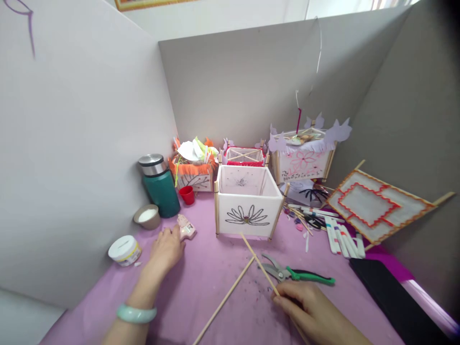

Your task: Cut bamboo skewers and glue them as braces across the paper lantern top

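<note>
My right hand pinches a thin wooden stick that points away from me, its far end near the foot of a white box with a black flower drawn on the front. A second wooden stick lies slantwise on the cloth, its tip at the held stick. Beyond my right hand are pruning shears with green handles. My left hand, with a pale green bangle at the wrist, has its fingers and thumb closed at the near side of a small pink bottle; the fingertips are partly hidden.
Left stand a white-lidded jar, a bowl of white stuff, a green flask and a red cup. Decorated boxes stand behind. Right are markers, a framed panel and a black flat object. Grey partitions enclose the table.
</note>
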The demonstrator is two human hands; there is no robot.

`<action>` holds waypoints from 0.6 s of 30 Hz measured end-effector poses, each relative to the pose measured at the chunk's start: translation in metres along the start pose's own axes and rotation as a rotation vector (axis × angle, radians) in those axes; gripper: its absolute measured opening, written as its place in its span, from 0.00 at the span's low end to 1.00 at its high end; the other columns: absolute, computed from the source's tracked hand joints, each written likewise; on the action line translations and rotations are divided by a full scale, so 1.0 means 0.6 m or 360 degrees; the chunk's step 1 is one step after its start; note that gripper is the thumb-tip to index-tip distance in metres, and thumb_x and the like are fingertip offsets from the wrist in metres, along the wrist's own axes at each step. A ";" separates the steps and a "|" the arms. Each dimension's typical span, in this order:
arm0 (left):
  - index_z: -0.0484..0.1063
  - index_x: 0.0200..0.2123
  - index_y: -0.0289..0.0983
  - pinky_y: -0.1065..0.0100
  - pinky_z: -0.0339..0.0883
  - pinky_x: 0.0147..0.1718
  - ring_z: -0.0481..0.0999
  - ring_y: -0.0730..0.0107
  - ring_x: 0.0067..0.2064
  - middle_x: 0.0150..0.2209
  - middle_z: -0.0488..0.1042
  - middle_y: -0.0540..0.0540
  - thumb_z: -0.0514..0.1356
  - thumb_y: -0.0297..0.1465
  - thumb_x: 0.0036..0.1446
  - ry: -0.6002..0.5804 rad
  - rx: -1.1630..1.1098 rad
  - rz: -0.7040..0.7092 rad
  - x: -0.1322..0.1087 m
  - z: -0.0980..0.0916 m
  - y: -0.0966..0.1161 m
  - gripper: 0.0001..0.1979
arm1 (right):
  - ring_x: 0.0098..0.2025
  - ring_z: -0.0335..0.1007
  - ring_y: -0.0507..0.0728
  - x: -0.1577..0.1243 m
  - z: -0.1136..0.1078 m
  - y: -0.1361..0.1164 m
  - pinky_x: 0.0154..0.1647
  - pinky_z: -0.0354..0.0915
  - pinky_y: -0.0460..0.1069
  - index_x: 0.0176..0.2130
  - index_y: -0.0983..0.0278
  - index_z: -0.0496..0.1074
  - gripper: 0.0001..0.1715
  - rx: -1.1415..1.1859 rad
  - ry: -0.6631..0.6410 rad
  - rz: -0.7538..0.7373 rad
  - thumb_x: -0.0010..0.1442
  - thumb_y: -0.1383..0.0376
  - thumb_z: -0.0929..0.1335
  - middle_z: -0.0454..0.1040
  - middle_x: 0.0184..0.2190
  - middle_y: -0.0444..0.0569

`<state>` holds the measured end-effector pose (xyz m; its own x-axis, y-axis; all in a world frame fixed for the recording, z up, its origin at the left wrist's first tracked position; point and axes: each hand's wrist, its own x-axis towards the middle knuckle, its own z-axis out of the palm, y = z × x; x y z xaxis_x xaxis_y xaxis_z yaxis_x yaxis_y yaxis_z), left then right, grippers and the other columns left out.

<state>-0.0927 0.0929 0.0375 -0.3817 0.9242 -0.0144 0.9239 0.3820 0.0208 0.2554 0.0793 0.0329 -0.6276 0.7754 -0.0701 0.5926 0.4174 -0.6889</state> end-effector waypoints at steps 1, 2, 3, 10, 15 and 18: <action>0.61 0.58 0.31 0.55 0.63 0.43 0.71 0.45 0.49 0.47 0.71 0.30 0.52 0.28 0.55 -0.0018 -0.0018 -0.0001 0.005 0.004 -0.003 0.26 | 0.28 0.64 0.55 0.001 0.002 0.000 0.30 0.55 0.49 0.23 0.62 0.63 0.19 -0.0007 0.0007 -0.0013 0.64 0.61 0.59 0.69 0.24 0.44; 0.60 0.59 0.32 0.56 0.63 0.43 0.72 0.45 0.48 0.46 0.72 0.30 0.52 0.26 0.54 -0.0031 -0.0038 -0.0005 0.009 0.007 -0.006 0.27 | 0.28 0.65 0.55 0.001 0.004 0.001 0.30 0.55 0.49 0.23 0.61 0.64 0.19 -0.0010 0.0012 -0.0024 0.64 0.61 0.59 0.69 0.24 0.45; 0.59 0.59 0.32 0.56 0.64 0.43 0.72 0.45 0.48 0.45 0.72 0.30 0.51 0.24 0.53 -0.0037 -0.0064 -0.0012 0.011 0.008 -0.009 0.28 | 0.28 0.65 0.55 0.002 0.005 0.001 0.31 0.56 0.49 0.24 0.61 0.64 0.19 -0.0010 0.0018 -0.0027 0.64 0.61 0.59 0.70 0.24 0.45; 0.54 0.61 0.35 0.64 0.65 0.44 0.71 0.57 0.52 0.51 0.70 0.37 0.46 0.38 0.61 0.0068 -0.0847 0.0024 -0.033 -0.006 -0.045 0.27 | 0.29 0.66 0.54 -0.002 0.005 -0.001 0.31 0.56 0.48 0.24 0.61 0.65 0.17 0.0013 0.0001 0.0042 0.63 0.62 0.61 0.71 0.25 0.44; 0.69 0.28 0.39 0.68 0.62 0.30 0.68 0.67 0.31 0.27 0.68 0.50 0.62 0.45 0.50 -0.0064 -0.1864 -0.0029 -0.098 -0.019 -0.032 0.15 | 0.29 0.67 0.54 0.000 0.010 -0.004 0.31 0.57 0.47 0.25 0.61 0.68 0.17 0.0020 -0.0034 0.0035 0.64 0.62 0.60 0.73 0.26 0.45; 0.70 0.36 0.41 0.69 0.57 0.24 0.58 0.72 0.23 0.21 0.59 0.55 0.63 0.43 0.50 -0.0197 -0.2370 -0.0014 -0.129 -0.032 0.001 0.14 | 0.29 0.67 0.54 0.003 0.012 -0.011 0.31 0.57 0.47 0.27 0.61 0.69 0.16 0.0005 0.0033 -0.0008 0.64 0.61 0.61 0.73 0.26 0.45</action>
<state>-0.0630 0.0217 0.0579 -0.3119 0.9447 -0.1008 0.0204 0.1128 0.9934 0.2468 0.0744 0.0318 -0.6198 0.7830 -0.0520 0.5882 0.4197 -0.6912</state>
